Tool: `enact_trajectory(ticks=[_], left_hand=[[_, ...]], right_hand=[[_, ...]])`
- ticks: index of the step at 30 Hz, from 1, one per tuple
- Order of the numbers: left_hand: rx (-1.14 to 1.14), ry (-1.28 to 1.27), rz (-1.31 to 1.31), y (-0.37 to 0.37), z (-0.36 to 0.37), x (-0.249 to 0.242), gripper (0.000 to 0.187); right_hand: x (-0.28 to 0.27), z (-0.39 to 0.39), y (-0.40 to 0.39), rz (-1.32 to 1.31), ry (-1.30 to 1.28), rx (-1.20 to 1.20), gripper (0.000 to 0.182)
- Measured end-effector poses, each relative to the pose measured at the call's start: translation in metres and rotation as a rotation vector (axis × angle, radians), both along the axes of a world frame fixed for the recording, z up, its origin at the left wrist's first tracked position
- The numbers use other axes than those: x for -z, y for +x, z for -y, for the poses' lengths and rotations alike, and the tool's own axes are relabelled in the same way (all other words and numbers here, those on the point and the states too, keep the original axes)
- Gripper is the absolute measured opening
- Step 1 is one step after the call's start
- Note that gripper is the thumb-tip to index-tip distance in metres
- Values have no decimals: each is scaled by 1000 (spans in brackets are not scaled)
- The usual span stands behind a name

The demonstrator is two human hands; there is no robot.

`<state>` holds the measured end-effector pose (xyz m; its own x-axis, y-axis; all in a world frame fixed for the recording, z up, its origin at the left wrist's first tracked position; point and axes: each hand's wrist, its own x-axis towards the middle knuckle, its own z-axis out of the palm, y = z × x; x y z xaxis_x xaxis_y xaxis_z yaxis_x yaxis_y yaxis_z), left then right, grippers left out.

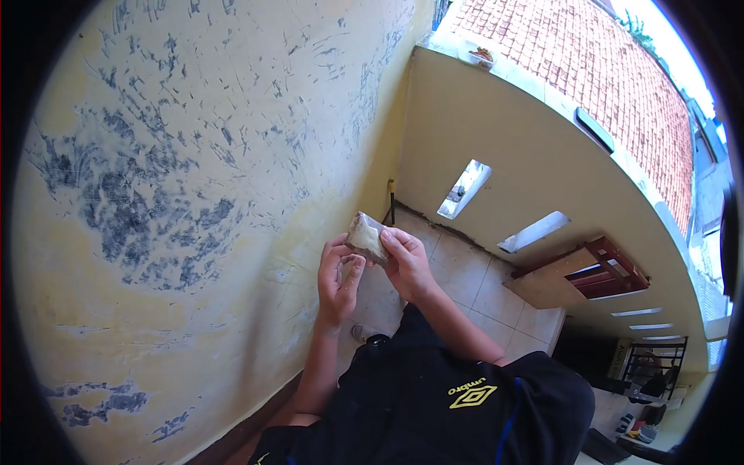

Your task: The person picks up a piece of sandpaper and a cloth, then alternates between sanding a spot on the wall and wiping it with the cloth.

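Yellow wall [256,147], grey-patched, rises left; tiled floor [461,267] below. Block [364,238] held up before black shirt [418,387], apart from wall, long axis slanting upper left to lower right. Right hand [408,263] clamps its right end, thumb across pale face. Left hand [336,283], nearer wall, curls fingers at its left edge; cannot tell if gripping. Low wall [496,116] beyond; panel [546,279] against it, well right.

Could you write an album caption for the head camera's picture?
A small, pale-faced block held between left hand and right hand, beside a yellowish wall marked with dark patches.
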<state>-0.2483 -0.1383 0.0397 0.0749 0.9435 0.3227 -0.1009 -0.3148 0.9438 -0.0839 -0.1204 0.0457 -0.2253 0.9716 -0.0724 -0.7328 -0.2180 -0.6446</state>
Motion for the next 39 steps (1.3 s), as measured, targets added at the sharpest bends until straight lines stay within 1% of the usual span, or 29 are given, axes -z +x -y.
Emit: enact_trajectory(ticks=[2, 3, 4, 6, 7, 8, 9, 10, 12, 13, 14, 15, 16, 18, 20, 21, 22, 24, 26, 28, 30, 32, 33, 35, 36, 38, 39], left_hand=[[22, -69, 70, 7, -13, -1, 23], [26, -95, 106, 12, -15, -11, 20], [16, -99, 105, 16, -16, -16, 20], [-27, -148, 143, 24, -23, -22, 17], [-51, -120, 127, 27, -27, -18, 17], [-56, -117, 126, 33, -31, -17, 17], [-36, -157, 227, 40, -35, -16, 22], [-15, -196, 331, 47, -39, -14, 27], [-18, -199, 350, 60, -48, -11, 28], [-26, -202, 385, 66, -53, -9, 28], [-33, -208, 420, 71, -55, -6, 28], [-41, -211, 420, 74, -55, -5, 28], [-45, -213, 403, 76, -58, -5, 28], [-36, -210, 389, 80, -62, -4, 28], [-101, -217, 230, 80, -62, 3, 29], [-120, -230, 186, 77, -62, 15, 28], [-113, -229, 192, 78, -61, 19, 28], [-201, -262, 173, 83, -57, 25, 25], [-240, -281, 167, 88, -52, 30, 26], [-295, -273, 114, 87, -48, 43, 25], [-306, -283, 139, 91, -44, 39, 24], [-319, -300, 160, 96, -39, 36, 24], [-333, -308, 199, 99, -39, 35, 24], [-348, -307, 238, 99, -39, 34, 24], [-346, -300, 272, 99, -38, 36, 24], [-348, -287, 308, 98, -40, 35, 24], [-346, -278, 356, 99, -39, 32, 24]], right_hand=[[1, -12, 1, 248, 49, 125, 26], [2, -19, 5, 291, 107, 136, 26], [2, -24, 11, 289, 103, 126, 26], [-2, -37, 22, 520, 255, 147, 24], [-5, -45, 29, 516, 259, 142, 24], [-7, -52, 39, 689, 434, 182, 21], [-9, -58, 48, 862, 609, 222, 19], [-10, -65, 56, 861, 612, 219, 19], [-9, -77, 71, 990, 762, 305, 15], [-8, -85, 79, 986, 764, 296, 15], [-6, -92, 89, 1098, 800, 283, 14], [-5, -100, 99, 1211, 836, 270, 12], [-6, -111, 112, 1210, 840, 267, 12], [-10, -137, 149, 1299, 944, 322, 12], [-10, -171, 197, 1367, 936, 486, 14], [-19, -186, 221, 1396, 891, 567, 14], [-31, -200, 241, 1422, 842, 639, 15], [-63, -228, 271, 1411, 757, 780, 16], [-92, -264, 300, 1455, 611, 769, 19], [-118, -310, 325, 1491, 582, 781, 23], [-146, -361, 344, 1620, 663, 773, 26], [-168, -417, 361, 1883, 661, 485, 47], [-171, -437, 364, 1882, 663, 484, 47], [-177, -474, 366, 2008, 554, -105, 73], [-185, -493, 364, 2127, 507, -388, 89], [-177, -513, 357, 2370, 480, -499, 83], [-175, -523, 355, 2373, 485, -499, 83]])
